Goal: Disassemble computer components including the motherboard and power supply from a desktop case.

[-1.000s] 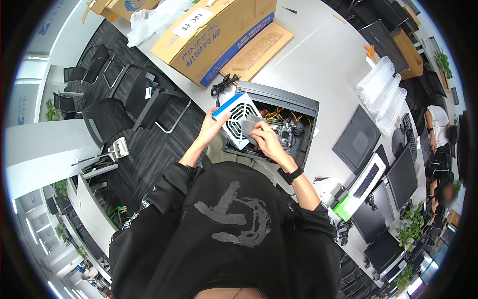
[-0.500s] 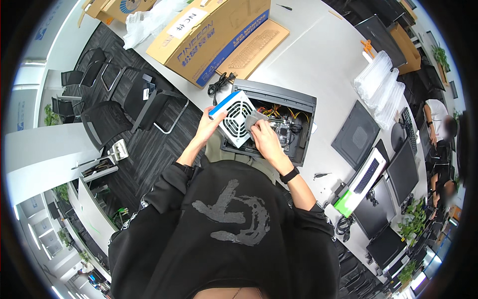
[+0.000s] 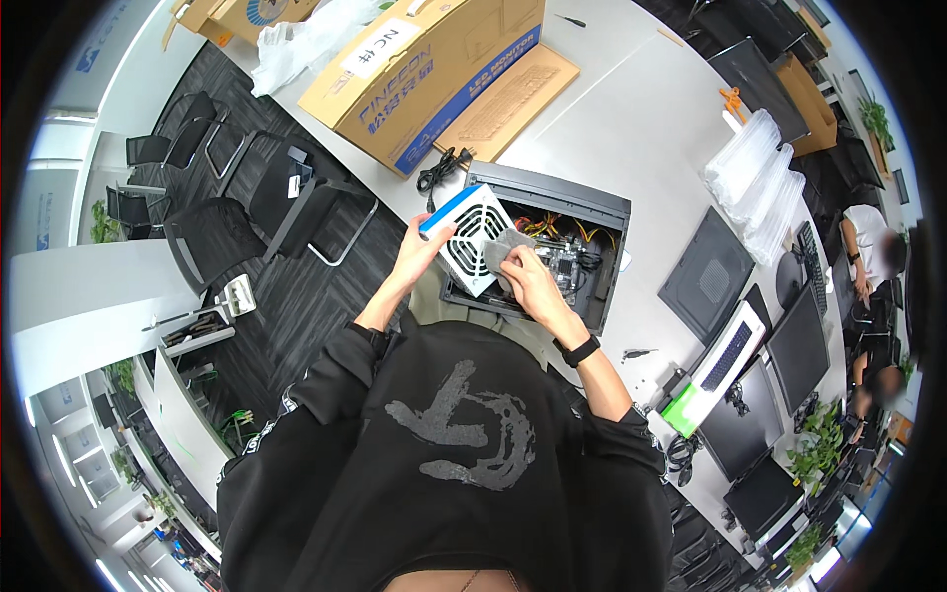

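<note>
My left hand [image 3: 416,253] grips the left side of a power supply [image 3: 457,237], a white box with a dark spiral fan grille and a blue edge. It is tilted above the left part of an open black computer case [image 3: 614,271] lying on the table. With closed fingers my right hand [image 3: 530,280] presses a grey cloth [image 3: 503,253] against the right edge of the grille. Inside the case, yellow and red cables [image 3: 552,229] and a circuit board [image 3: 564,264] show to the right of the power supply.
Behind the case stand a large cardboard monitor box [image 3: 424,79] and a coiled black cable [image 3: 440,170]. To the right lie a black side panel [image 3: 708,271], clear plastic bags [image 3: 755,183], a boxed keyboard [image 3: 725,360] and a screwdriver [image 3: 639,352]. Two people are farther right.
The cloth in my right hand has shifted slightly down against the power supply. The whole view has shifted a little; my left hand keeps its hold.
</note>
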A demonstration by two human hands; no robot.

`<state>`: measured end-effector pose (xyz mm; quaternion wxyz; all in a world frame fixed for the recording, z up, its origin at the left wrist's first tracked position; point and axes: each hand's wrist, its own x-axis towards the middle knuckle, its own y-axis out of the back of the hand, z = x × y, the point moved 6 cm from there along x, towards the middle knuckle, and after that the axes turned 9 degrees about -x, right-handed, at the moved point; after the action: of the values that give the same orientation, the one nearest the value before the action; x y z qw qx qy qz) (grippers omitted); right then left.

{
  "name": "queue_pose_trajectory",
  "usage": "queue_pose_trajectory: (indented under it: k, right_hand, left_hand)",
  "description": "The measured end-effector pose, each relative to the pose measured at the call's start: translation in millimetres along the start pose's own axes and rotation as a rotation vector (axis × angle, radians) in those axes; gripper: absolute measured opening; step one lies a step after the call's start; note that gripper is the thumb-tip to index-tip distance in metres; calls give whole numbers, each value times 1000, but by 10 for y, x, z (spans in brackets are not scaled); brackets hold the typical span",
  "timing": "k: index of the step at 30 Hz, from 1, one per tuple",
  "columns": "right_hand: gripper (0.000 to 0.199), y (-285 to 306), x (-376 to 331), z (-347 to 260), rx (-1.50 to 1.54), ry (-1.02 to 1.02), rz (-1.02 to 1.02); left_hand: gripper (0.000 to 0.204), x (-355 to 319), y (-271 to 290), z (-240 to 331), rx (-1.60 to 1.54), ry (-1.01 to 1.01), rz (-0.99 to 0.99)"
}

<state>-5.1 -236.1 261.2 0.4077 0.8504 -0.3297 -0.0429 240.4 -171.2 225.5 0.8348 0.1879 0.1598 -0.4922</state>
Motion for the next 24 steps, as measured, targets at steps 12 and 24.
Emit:
queue_pose_trajectory:
  k: [12,24]
  right_hand:
    - [26,-17,54,121,-328,-34,-58]
    - [15,-24,-14,504,231,-339,163]
  left_hand:
    - [87,-37,-13,67,2,24,-2]
    - [81,8,11,-27,27,17,-5]
